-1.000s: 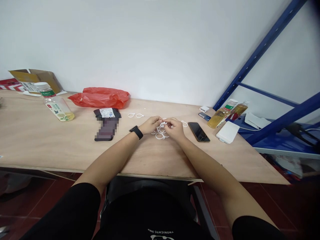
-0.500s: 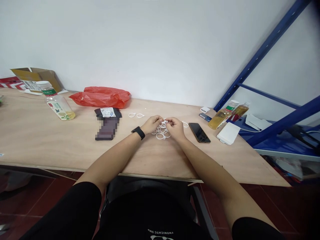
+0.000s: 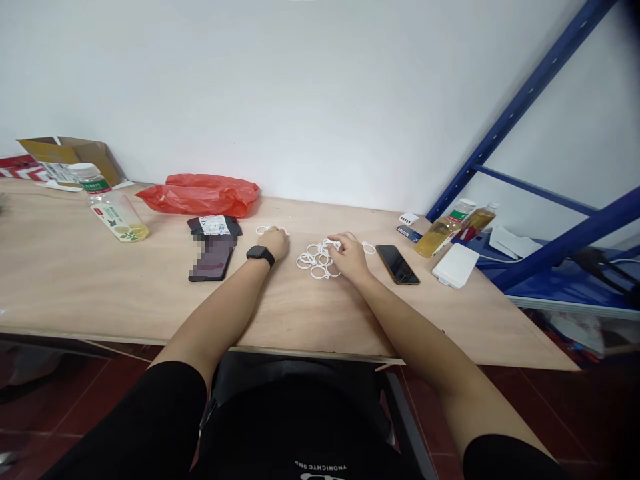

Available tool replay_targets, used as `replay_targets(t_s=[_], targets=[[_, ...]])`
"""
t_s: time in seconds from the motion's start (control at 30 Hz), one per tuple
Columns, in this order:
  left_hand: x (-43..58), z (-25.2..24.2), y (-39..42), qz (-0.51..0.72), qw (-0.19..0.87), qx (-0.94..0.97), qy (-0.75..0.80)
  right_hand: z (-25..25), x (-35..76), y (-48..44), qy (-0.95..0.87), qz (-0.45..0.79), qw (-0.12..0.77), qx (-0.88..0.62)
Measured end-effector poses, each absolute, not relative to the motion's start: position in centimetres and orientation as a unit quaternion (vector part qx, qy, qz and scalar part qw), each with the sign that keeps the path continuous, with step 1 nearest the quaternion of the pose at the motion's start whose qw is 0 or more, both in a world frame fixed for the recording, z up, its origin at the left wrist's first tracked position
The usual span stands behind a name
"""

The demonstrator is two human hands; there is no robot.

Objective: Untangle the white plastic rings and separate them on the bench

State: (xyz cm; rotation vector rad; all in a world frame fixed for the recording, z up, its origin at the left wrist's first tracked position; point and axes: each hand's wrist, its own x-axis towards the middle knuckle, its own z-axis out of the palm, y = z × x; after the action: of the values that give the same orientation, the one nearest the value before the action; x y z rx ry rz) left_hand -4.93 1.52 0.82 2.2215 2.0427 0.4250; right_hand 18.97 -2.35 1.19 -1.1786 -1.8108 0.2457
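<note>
Ring pile (image 3: 316, 261): white plastic rings bunched flat on the wooden table (image 3: 100, 287), straight ahead of the person. Can't tell whether they are linked.

Risk, judged: the pile is pinched at one edge only, so a tug could drag or scatter the rings toward the smartphone (image 3: 397, 264) just right of the pile. The light rings would also slide easily on the smooth board.

Right hand (image 3: 351, 257): on the pile's right edge, fingers curled narrow and pinching rings at its far side, forearm low across the table.

Left hand (image 3: 277, 241): left of the pile and apart from it, palm down over two loose rings (image 3: 262, 229). Its fingers are hidden, so can't tell if it grips. Black watch (image 3: 260, 254) on that wrist.

Further left of the pile: dark pouch (image 3: 213, 253), red bag (image 3: 200, 193), bottle (image 3: 114, 215). Further right: white power bank (image 3: 455, 265).
</note>
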Motion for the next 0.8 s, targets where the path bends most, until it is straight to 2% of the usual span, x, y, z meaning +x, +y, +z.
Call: replay_targets(t_s=[0.2,0.4,0.53,0.8], targets=[[-3.2,1.3,0.7,0.197,0.064,0.757,0.619,1.4,18.7,-2.5,-0.744,0.096,0.477,-0.458],[-0.7,3.0,-1.0,0.36,0.204,0.8,0.434,1.7,18.6,-2.9,-0.759,0.091,0.487,-0.422],[0.2,3.1,-1.7,0.387,0.274,0.799,0.369,1.9,18.4,-3.4,-0.77,0.096,0.486,-0.402],[1.1,2.4,-2.2,0.41,0.332,0.775,0.348,1.9,18.3,-3.4,-0.742,0.107,0.514,-0.418]])
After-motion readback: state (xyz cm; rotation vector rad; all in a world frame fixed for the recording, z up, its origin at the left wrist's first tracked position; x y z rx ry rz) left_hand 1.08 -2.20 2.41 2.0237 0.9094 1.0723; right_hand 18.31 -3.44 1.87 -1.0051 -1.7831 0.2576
